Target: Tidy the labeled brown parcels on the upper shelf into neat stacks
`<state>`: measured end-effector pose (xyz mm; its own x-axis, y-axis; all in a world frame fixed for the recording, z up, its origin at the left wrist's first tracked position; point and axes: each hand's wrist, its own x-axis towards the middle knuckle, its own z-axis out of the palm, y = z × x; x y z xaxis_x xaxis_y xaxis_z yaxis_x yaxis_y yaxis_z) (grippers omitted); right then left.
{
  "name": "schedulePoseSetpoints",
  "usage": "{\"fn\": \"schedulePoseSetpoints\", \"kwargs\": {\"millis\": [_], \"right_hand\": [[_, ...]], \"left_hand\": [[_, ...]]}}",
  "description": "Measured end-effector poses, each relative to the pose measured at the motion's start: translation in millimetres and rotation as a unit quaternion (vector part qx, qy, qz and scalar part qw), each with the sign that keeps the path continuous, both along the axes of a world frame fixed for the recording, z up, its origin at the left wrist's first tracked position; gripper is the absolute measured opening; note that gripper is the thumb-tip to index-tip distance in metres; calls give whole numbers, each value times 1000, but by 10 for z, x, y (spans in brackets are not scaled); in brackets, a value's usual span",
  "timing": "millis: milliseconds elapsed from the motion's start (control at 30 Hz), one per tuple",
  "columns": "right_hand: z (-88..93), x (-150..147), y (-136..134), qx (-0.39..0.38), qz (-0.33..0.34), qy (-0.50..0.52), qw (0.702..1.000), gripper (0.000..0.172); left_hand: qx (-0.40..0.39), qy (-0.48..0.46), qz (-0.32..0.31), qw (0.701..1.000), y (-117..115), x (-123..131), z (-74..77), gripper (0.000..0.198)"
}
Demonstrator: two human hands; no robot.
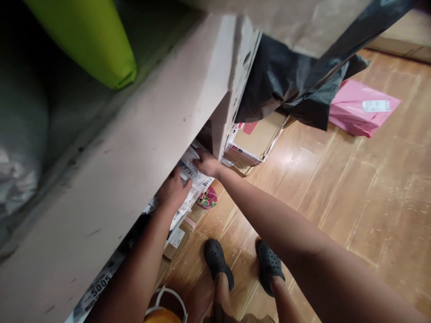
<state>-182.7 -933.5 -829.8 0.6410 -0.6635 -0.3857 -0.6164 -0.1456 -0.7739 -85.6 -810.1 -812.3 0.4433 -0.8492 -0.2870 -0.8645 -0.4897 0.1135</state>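
Observation:
Both my hands reach into a lower shelf, under the edge of a white shelf board (141, 148). My right hand (207, 164) grips the end of a white plastic parcel (189, 157), with the thumb on top and the other fingers partly hidden. Beside it, my left hand (174, 190) lies over the stacked parcels with its thumb apart from the fingers; part of it is hidden by the board. Between the hands, a white shipping label (204, 180) with printed codes shows on the pile. More labelled packages lie below my left hand.
A black plastic bag (286, 80) hangs beside the shelf post (224, 121), above an open cardboard box (257, 139). On the wooden floor lies a pink parcel (360, 107). A bucket with a white handle (173, 294) stands near my feet. Something green (97, 45) rests above.

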Motion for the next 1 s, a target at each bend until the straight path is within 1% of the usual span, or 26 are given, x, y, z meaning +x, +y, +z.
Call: {"fn": "schedulePoseSetpoints", "kwargs": {"millis": [67, 133, 233, 333, 433, 500, 533, 600, 667, 733, 767, 833, 867, 933, 967, 1000], "right_hand": [[0, 7, 13, -14, 1, 23, 1000, 50], [-26, -5, 22, 4, -5, 17, 1000, 48], [-99, -63, 34, 68, 2, -37, 997, 47], [-140, -130, 48, 132, 13, -64, 989, 50], [-108, -165, 61, 124, 44, -27, 991, 56], [-71, -178, 73, 110, 64, -4, 992, 65], [-59, -187, 83, 102, 68, 6, 992, 69], [-53, -215, 114, 76, 74, 23, 994, 79], [-68, -254, 161, 35, 83, 39, 995, 87], [-84, -299, 212, 5, 91, 57, 994, 92], [-88, -324, 233, -3, 92, 65, 994, 94], [-85, -386, 268, -14, 88, 65, 994, 95], [-82, -431, 286, -19, 83, 55, 995, 94], [-82, -573, 354, -28, 62, 16, 998, 89], [-86, -683, 419, -28, 43, -8, 999, 86], [-89, -825, 514, -23, 14, -28, 999, 83]], "left_hand": [[13, -16, 5, 1000, -14, -13, -1, 57], [17, -27, 3, 999, -30, -18, -11, 61], [3, -31, 1, 1000, -39, -7, -36, 60], [-31, -22, 30, 999, -21, -4, -45, 65], [-37, -22, 47, 998, 26, -46, -17, 71], [-50, -32, 44, 997, 88, -97, 18, 68], [-71, -40, 41, 996, 134, -128, 38, 65], [-142, -61, 30, 988, 267, -204, 78, 58], [-224, -77, 12, 971, 468, -318, 113, 50], [-281, -70, -5, 957, 750, -500, 133, 48], [-297, -54, -11, 953, 924, -622, 137, 50], [-291, 4, -7, 957, 1337, -925, 140, 59], [-269, 54, 0, 962, 1569, -1096, 148, 63], [-186, 136, 33, 972, 2048, -1434, 209, 67], [-106, 196, 28, 974, 2278, -1587, 273, 69], [-8, 256, 15, 967, 2489, -1720, 364, 72]]}}
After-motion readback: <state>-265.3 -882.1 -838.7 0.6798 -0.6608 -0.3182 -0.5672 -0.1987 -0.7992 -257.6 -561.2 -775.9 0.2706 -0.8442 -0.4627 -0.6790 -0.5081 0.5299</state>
